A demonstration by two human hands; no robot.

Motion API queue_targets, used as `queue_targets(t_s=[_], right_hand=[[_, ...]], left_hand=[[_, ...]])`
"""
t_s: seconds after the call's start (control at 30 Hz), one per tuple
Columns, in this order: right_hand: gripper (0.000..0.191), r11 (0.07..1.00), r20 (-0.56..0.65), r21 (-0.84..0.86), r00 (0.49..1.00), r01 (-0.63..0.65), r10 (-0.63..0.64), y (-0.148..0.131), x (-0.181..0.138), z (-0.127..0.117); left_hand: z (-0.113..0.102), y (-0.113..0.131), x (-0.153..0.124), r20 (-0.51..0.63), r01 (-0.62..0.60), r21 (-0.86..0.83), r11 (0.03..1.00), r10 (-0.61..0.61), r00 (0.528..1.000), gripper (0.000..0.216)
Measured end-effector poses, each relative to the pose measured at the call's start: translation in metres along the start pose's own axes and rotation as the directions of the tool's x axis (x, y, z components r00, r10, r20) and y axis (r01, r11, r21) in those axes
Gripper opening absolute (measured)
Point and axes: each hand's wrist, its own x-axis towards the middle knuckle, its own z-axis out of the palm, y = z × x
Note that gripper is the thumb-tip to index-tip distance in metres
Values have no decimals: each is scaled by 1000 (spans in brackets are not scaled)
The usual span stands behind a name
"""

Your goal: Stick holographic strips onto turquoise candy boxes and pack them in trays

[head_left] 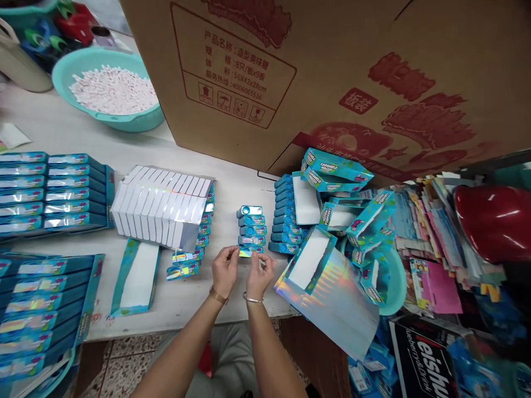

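Note:
My left hand (pixel 226 270) and my right hand (pixel 261 273) meet at the near end of a short column of small blue boxes (pixel 252 230). Thumb and fingers are pinched together on each hand, at either side of the nearest small box (pixel 249 252), whose top glints in rainbow colours. Whatever thin thing the fingertips may hold is too small to make out. Left of my hands, a shiny sheet with white strips (pixel 160 207) partly covers more small boxes (pixel 182 270). To the right stands another row of blue boxes (pixel 286 221).
A large carton (pixel 315 72) stands at the back. Open blue display boxes (pixel 336 168) and a holographic sheet (pixel 336 309) lie right, beside a teal basin (pixel 396 282). Filled trays (pixel 89 193) and an open box (pixel 136 279) sit left. A bowl of white pieces (pixel 124 122) is behind.

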Motion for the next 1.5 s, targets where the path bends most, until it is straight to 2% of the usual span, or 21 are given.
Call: queue_targets(t_s=[0.1,0.27,0.37,0.57,0.73,0.87,0.93,1.03,1.1,1.17,1.27,1.33,1.4,1.43,1.47,1.5], right_hand=[[30,993,-39,-73,995,90,-93,5,2,2],[27,996,-10,-48,997,81,-81,12,4,6],[28,997,7,-33,998,66,-66,17,4,10],[28,994,3,-62,996,89,-89,21,5,14],[32,999,-56,-50,998,-7,5,23,7,19],[43,999,-2,-18,1000,-31,31,23,15,11],[48,999,1,6,999,-40,40,17,20,1],[52,1000,-19,18,1000,25,-25,-2,18,-11],[49,995,71,61,993,85,-89,-21,7,-8],[44,990,252,123,962,71,-100,-39,-10,6],[45,993,506,111,862,-27,-33,-60,-38,42],[49,996,568,59,823,-63,18,-67,-52,69],[48,997,565,33,824,-68,37,-70,-59,93],[46,998,557,30,830,-61,34,-71,-60,102],[42,998,548,33,836,-48,23,-72,-60,110],[38,999,543,41,839,-35,7,-74,-60,116]], left_hand=[[3,-5,1,-6,-25,47,999,25,1000,22],[6,-13,1,-30,-3,46,999,5,1000,22],[8,-21,2,-42,57,-5,998,-57,998,23],[18,-35,5,-13,203,-238,950,-213,977,30],[26,-51,11,32,287,-305,908,-291,956,46],[24,-56,8,14,339,-313,887,-353,936,48],[11,-47,-4,-4,338,-321,885,-358,934,49],[-29,-21,-32,51,360,-327,874,-364,930,48],[-67,-2,-46,53,357,-324,876,-360,932,46],[-108,10,-48,-49,306,-321,896,-338,940,46],[-163,10,-23,-251,245,-342,907,-339,907,53],[-188,-1,5,-298,304,-395,867,-434,850,55],[-200,-13,30,-231,426,-438,792,-556,798,50],[-202,-17,39,-198,463,-437,771,-584,787,47],[-203,-19,45,-201,444,-423,790,-559,804,45],[-202,-19,47,-251,376,-392,840,-490,835,45]])
